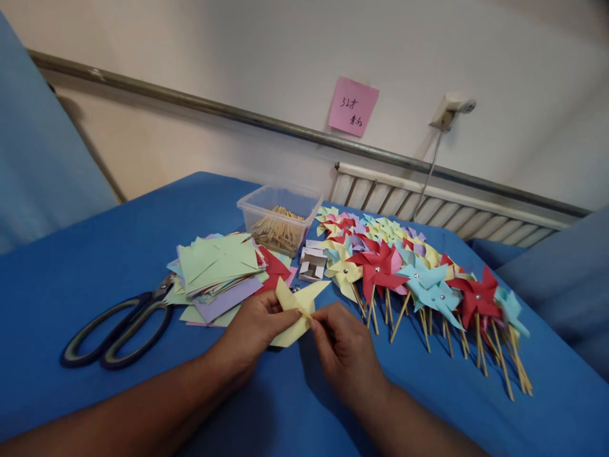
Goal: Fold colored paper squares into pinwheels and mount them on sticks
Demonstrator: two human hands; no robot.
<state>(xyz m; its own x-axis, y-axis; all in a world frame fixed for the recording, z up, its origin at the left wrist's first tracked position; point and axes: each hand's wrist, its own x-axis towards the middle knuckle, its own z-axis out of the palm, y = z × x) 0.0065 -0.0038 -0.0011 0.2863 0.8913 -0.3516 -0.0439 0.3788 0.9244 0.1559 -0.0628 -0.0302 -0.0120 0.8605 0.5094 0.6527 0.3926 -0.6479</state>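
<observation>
Over the near middle of the table, a yellow paper pinwheel with partly folded blades is between both hands. My left hand pinches it from the left, thumb pressed near its centre. From the right, the thumb and forefinger of my right hand close on a corner of the same paper at the centre. Whether a pin is between those fingertips I cannot make out. Just behind the pinwheel stands a small open white box. A stack of cut coloured paper squares lies left of my left hand, light green on top.
Scissors lie at the left, tips under the paper stack. A clear plastic box of wooden sticks stands at the back. Finished pinwheels on sticks cover the right side of the blue-covered table. A radiator is behind.
</observation>
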